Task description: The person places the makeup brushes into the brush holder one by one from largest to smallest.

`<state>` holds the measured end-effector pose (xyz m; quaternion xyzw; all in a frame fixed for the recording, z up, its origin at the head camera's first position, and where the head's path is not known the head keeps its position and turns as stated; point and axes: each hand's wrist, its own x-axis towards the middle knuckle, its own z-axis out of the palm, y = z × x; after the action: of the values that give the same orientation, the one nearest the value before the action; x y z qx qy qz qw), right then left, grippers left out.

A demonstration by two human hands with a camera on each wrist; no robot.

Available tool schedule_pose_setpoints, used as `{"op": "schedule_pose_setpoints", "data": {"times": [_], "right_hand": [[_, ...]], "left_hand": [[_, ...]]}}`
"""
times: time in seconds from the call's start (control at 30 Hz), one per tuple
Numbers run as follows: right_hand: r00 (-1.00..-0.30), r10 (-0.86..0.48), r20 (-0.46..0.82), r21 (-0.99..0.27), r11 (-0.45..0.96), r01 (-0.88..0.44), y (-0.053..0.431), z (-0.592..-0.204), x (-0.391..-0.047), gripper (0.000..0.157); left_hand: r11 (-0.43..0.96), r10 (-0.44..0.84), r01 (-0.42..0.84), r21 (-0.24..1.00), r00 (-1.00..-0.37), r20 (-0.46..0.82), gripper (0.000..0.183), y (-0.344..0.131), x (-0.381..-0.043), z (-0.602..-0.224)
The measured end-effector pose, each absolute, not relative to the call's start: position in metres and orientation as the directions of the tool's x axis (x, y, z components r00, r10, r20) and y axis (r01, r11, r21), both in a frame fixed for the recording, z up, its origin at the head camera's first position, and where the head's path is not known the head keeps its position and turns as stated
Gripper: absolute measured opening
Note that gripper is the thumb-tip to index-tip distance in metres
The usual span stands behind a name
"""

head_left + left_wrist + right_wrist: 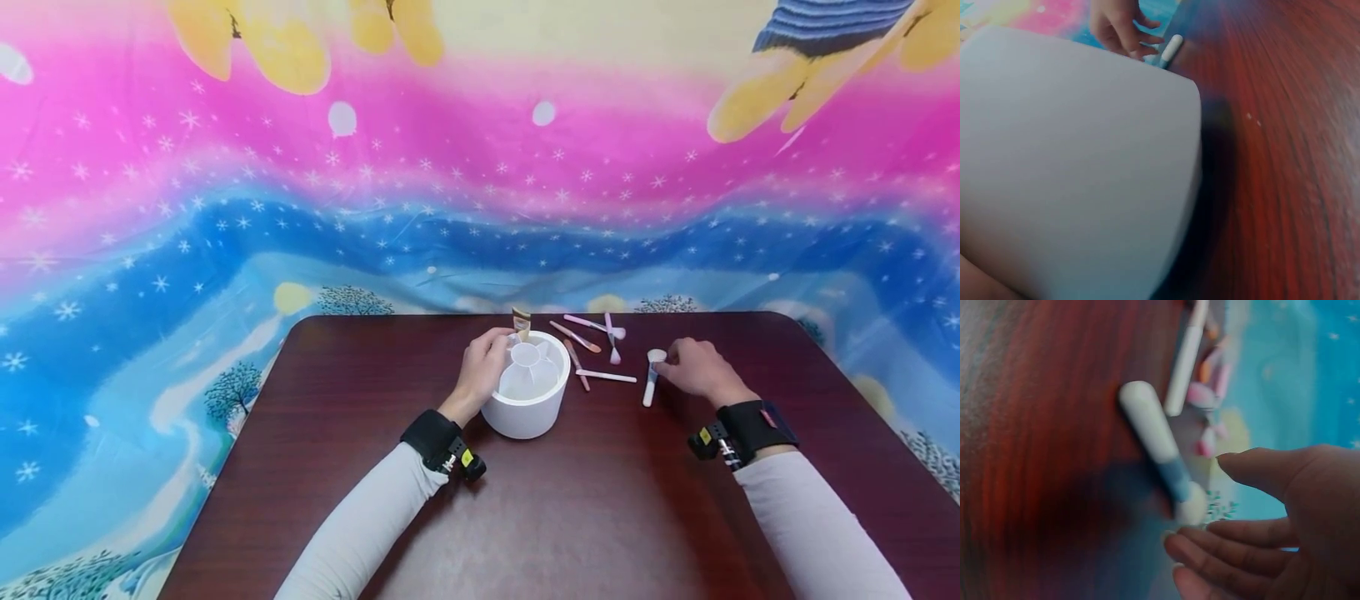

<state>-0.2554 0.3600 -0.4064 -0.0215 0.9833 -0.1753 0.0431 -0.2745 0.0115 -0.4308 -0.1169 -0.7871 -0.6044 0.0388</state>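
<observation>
A white round organizer [528, 423] with a divided inner insert stands upright on the table. My left hand [482, 368] grips its left side at the rim. In the left wrist view the white wall of the organizer [1085, 162] hides most of that hand. Beside a gold-and-brown packet or tube [522, 323] at the organizer's back rim are my left fingertips. On the right, my right hand [701, 368] hovers by the head of a white-handled makeup brush [649, 387]. The right wrist view shows the fingers loose and apart, with the brush [1150, 425] lying outside them.
Between the organizer and the right hand lie several makeup brushes: a white stick-like one [607, 377], a brown-pink one [577, 367] and pink ones [613, 340] behind. The dark wooden table [360, 375] ends at a patterned cloth backdrop [450, 208].
</observation>
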Motion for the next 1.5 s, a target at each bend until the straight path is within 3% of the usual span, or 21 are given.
{"op": "schedule_pose_setpoints", "data": {"times": [0.37, 0.73, 0.97, 1.23, 1.5], "right_hand": [[-0.988, 0.023, -0.154, -0.355, 0.932, 0.078, 0.357, -0.422, -0.26, 0.022], [-0.987, 0.017, -0.16, -0.371, 0.925, 0.076, 0.36, -0.406, -0.255, 0.017], [-0.999, 0.003, 0.055, -0.411, 0.911, -0.02, 0.354, -0.368, -0.253, 0.018], [-0.941, -0.013, 0.339, -0.447, 0.878, -0.174, 0.323, -0.327, -0.247, 0.025], [-0.895, -0.023, 0.446, -0.53, 0.799, -0.285, 0.278, -0.301, -0.245, 0.026]], "left_hand": [[0.253, 0.111, 0.296, 0.921, -0.955, 0.276, 0.031, 0.01, -0.272, -0.436], [0.239, 0.133, 0.21, 0.948, -0.974, 0.182, 0.033, 0.014, -0.274, -0.419], [0.245, 0.114, 0.184, 0.952, -0.981, 0.16, 0.033, 0.014, -0.274, -0.421], [0.193, 0.122, 0.166, 0.967, -0.982, 0.144, 0.033, 0.015, -0.272, -0.422], [0.238, 0.108, 0.211, 0.948, -0.976, 0.19, 0.034, 0.016, -0.276, -0.426]]}}
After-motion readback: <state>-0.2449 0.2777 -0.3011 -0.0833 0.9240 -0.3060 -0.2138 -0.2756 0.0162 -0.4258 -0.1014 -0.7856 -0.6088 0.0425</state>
